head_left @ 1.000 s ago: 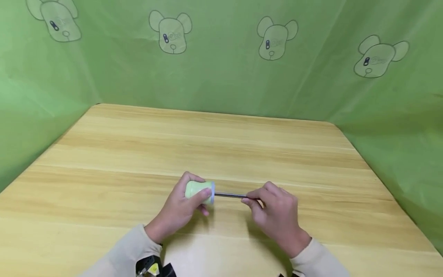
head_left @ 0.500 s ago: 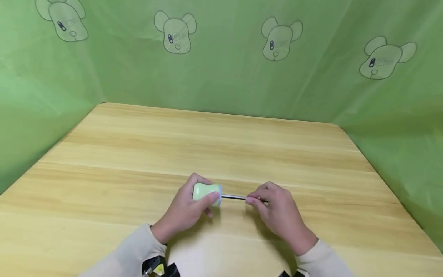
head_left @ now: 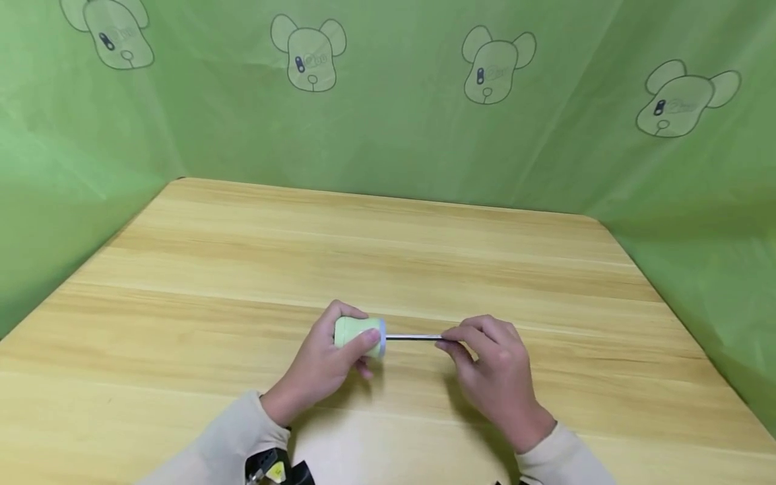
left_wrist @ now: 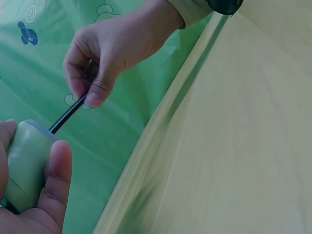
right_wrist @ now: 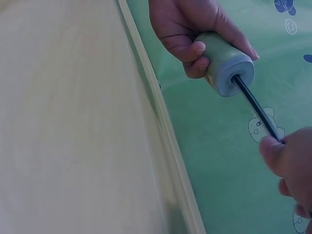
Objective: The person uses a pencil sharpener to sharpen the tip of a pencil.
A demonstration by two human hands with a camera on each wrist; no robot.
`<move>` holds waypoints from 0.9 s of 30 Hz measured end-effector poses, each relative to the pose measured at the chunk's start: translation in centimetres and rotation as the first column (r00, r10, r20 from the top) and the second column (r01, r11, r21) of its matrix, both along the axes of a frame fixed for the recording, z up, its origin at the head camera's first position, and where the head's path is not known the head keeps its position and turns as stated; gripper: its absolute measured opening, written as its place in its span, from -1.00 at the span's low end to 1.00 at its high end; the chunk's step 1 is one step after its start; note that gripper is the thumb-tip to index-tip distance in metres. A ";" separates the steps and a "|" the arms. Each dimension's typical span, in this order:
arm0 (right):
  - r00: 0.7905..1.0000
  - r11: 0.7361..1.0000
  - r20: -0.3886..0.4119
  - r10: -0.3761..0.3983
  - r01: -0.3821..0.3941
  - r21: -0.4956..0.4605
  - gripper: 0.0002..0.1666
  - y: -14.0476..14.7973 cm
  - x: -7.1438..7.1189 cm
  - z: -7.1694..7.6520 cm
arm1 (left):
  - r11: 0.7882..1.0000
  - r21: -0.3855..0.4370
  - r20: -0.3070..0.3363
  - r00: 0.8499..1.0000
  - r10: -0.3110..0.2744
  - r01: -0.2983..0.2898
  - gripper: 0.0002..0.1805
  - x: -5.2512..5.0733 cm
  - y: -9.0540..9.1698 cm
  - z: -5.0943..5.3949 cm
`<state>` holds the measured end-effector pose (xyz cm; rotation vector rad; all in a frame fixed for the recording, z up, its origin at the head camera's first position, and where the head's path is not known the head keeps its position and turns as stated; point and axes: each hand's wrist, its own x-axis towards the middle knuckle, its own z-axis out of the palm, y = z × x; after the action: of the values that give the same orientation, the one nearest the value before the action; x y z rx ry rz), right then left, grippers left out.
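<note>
Head view: a wood-grain tabletop (head_left: 388,263), walled by green sheeting (head_left: 394,148) printed with outlined bear heads (head_left: 312,60); the faint lettering within them cannot be read with certainty, nor can the mark on a yellow label (head_left: 277,471) at the left wrist. Above the tabletop's near part, the left hand (head_left: 321,357) is curled around a green cylinder (head_left: 350,330) with a pale blue end (right_wrist: 242,68); the right hand (head_left: 500,367) pinches a dark rod (head_left: 414,337) running into that end's opening.

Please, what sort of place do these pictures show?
Probably a screened-off workspace, perhaps for recording: green sheeting printed with animal heads hangs behind and beside a wood-grain table, and a black device shows at the left sleeve.
</note>
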<state>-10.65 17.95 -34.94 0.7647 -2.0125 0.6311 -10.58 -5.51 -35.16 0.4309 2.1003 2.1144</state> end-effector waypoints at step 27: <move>0.978 0.985 0.128 0.164 -0.169 0.029 -0.75 0.9 -0.3 0.0 | 0.995 -0.068 -0.053 0.996 -0.078 0.075 -0.60 0.3 -0.1 0.2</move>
<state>-10.92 18.88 -34.95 0.9457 -2.0939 0.7542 -10.31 -5.64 -34.93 0.5591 2.1401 2.0076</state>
